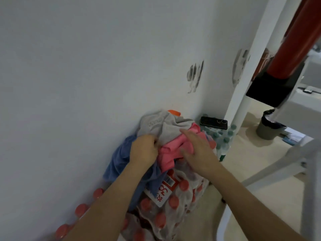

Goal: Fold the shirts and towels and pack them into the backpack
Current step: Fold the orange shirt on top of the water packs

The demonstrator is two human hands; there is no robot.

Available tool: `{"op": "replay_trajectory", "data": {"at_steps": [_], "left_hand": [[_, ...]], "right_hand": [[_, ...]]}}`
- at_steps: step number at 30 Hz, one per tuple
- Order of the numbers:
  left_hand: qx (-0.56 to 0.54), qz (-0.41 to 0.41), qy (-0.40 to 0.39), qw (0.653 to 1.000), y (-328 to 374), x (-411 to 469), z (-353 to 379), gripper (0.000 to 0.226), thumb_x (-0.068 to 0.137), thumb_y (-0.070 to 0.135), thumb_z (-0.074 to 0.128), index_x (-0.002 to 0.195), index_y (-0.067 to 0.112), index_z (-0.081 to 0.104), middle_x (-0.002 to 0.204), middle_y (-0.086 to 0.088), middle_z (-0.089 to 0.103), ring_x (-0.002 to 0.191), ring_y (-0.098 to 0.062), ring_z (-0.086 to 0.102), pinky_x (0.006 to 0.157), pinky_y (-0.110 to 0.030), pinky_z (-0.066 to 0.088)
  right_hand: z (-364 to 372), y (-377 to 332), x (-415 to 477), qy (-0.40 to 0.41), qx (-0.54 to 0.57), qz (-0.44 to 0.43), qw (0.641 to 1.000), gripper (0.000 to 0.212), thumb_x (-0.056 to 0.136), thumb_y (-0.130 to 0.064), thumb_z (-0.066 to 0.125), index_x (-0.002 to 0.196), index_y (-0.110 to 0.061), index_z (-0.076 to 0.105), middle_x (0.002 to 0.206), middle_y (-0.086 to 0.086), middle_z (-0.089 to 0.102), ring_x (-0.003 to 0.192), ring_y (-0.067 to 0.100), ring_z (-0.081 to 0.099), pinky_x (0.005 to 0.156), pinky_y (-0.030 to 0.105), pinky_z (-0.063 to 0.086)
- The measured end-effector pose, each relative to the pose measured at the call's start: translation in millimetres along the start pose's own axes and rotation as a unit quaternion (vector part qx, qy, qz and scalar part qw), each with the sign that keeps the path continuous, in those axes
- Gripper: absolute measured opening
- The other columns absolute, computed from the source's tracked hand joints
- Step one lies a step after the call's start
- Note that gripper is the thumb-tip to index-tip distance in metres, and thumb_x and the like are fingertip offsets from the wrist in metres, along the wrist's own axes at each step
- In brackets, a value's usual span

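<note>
1. We see a clothes pile lying on a wrapped bottle pack point(173, 202) against a white wall point(86, 66).
2. Our left hand point(144, 150) clenches the gray shirt point(161, 126), beside the blue towel point(119, 157).
3. Our right hand point(198, 152) rests on the pink cloth point(172, 152), fingers straight.
4. A phone point(214, 122) lies nearby.

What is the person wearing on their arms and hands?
Nothing that shows. The left hand and right hand have no gloves. The left forearm and right forearm are bare, with no sleeves or watch in view.
</note>
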State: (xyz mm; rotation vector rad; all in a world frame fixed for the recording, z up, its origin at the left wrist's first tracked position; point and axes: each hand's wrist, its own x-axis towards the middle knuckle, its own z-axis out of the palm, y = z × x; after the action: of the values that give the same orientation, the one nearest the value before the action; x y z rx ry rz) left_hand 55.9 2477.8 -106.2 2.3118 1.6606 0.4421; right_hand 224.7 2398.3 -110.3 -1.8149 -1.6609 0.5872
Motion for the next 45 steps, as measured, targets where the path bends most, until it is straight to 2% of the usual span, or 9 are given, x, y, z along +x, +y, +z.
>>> {"op": "replay_trajectory", "data": {"at_steps": [6,14,18,23,26,30,34,37,45], "left_hand": [[-0.369,-0.080,0.127,0.917,-26,16,-55,0.025,0.088,-0.001,0.058,0.071,0.017,0.065,0.071,0.002,0.066,0.064,0.001,0.059,0.065,-0.015,0.049],[-0.263,0.044,-0.132,0.955,-14,2,-21,0.043,0.080,0.045,0.070,0.119,0.038,0.054,0.090,0.018,0.066,0.081,0.007,0.060,0.073,-0.017,0.049],[-0.179,0.031,0.022,0.983,-22,7,-32,0.020,0.077,0.034,0.067,0.092,0.021,0.070,0.072,0.015,0.064,0.068,0.003,0.058,0.059,-0.014,0.040],[-0.333,-0.089,0.228,0.911,-25,16,-92,0.021,0.067,0.029,0.069,0.059,0.014,0.057,0.051,0.008,0.053,0.048,0.001,0.042,0.047,-0.015,0.037],[-0.181,0.039,0.267,0.946,-14,7,-118,0.023,0.061,0.038,0.062,0.059,0.024,0.043,0.065,0.009,0.043,0.057,-0.003,0.038,0.052,-0.010,0.034],[0.010,0.138,0.176,0.975,-5,-15,-94,0.018,0.063,0.030,0.057,0.076,0.031,0.045,0.084,0.013,0.051,0.072,-0.011,0.050,0.059,-0.013,0.038],[0.011,0.080,0.004,0.997,-2,-36,-31,0.055,0.079,0.047,0.049,0.132,0.047,0.036,0.120,0.008,0.064,0.101,-0.017,0.063,0.076,-0.029,0.054],[0.078,0.024,-0.048,0.996,2,-32,-1,0.075,0.084,0.059,0.045,0.146,0.049,0.004,0.127,0.007,0.055,0.102,-0.019,0.060,0.075,-0.032,0.052],[0.165,-0.046,-0.023,0.985,22,2,-6,0.023,0.092,0.036,0.048,0.101,0.020,0.062,0.110,-0.001,0.060,0.095,-0.024,0.060,0.073,-0.035,0.045]], "right_hand": [[20,12,39,0.020,-0.034,-0.048,0.998,0.025,0.081,-0.020,0.070,0.106,-0.022,0.071,0.109,-0.001,0.067,0.101,0.020,0.059,0.094,0.039,0.045],[-8,-41,55,-0.004,0.178,-0.081,0.981,0.009,0.084,-0.006,0.068,0.085,-0.011,0.076,0.077,-0.011,0.070,0.076,-0.005,0.062,0.074,0.009,0.045],[-13,-51,59,-0.068,0.320,-0.051,0.943,0.012,0.086,-0.009,0.067,0.090,-0.018,0.073,0.086,-0.009,0.073,0.086,0.007,0.067,0.079,0.017,0.049],[-22,9,86,-0.108,-0.062,0.057,0.991,0.104,0.068,-0.061,0.072,0.151,-0.031,0.017,0.152,0.002,0.030,0.139,0.027,0.027,0.114,0.040,0.024],[-4,17,90,-0.202,-0.100,0.023,0.974,0.099,0.070,-0.046,0.078,0.149,-0.026,0.022,0.135,0.002,0.050,0.126,0.026,0.047,0.099,0.033,0.041],[15,17,90,-0.071,-0.088,-0.050,0.992,0.018,0.080,-0.021,0.063,0.096,-0.023,0.073,0.087,0.000,0.072,0.082,0.024,0.066,0.067,0.031,0.047],[13,23,96,-0.088,0.054,-0.061,0.993,0.010,0.080,-0.016,0.066,0.084,-0.023,0.072,0.079,-0.006,0.071,0.074,0.015,0.063,0.068,0.031,0.047],[15,33,119,-0.057,0.019,-0.074,0.995,0.039,0.083,-0.026,0.067,0.121,-0.026,0.060,0.098,0.000,0.062,0.090,0.020,0.059,0.079,0.032,0.047],[19,30,152,0.003,0.004,-0.091,0.996,0.018,0.082,-0.012,0.064,0.096,-0.014,0.075,0.099,0.010,0.066,0.095,0.029,0.061,0.086,0.035,0.048]]}}
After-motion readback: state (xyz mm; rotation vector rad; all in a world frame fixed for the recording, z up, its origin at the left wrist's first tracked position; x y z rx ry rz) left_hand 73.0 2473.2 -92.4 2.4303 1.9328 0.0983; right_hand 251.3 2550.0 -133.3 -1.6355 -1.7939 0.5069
